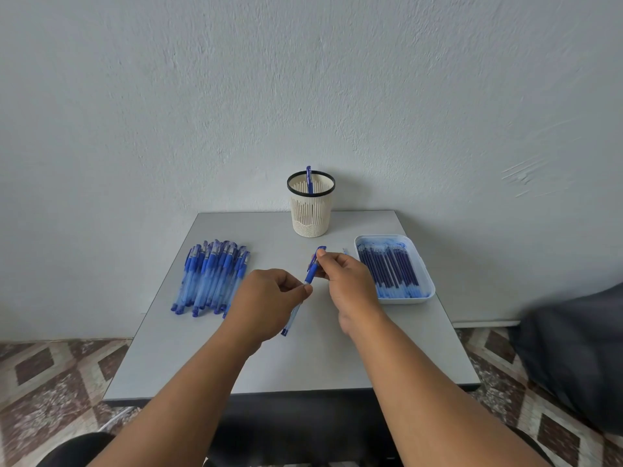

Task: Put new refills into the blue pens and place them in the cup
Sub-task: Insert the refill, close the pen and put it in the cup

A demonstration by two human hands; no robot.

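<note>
Blue plastic is filling the middle of the head view: a single pen (309, 274) is being held over the grey bench (303, 358), just right of centre frame. Its long axis is running diagonally, capped end up and to the right, tip end down and to the left. The left hand (269, 303) is pinching the clear lower barrel between thumb and fingertips, while the right hand (347, 281) is pinching the darker upper part near the clip, fingers curled round it. Both hands are sitting on the same pen, left lower in the frame, right higher.

At centre left of the frame a pile of pens (210, 279) is lying in a rough fan, long axes pointing away from the person. At centre right, a white tray (427, 274) is holding the refills (391, 269), just beside the right hand, so that hand is the nearer one for fetching a refill. Above the hands, near the bench's far edge, the cup (312, 210) is standing upright with one pen already in it.

Judging from the two-handed grip, the pen is probably being twisted apart or closed; which, I cannot tell.
</note>
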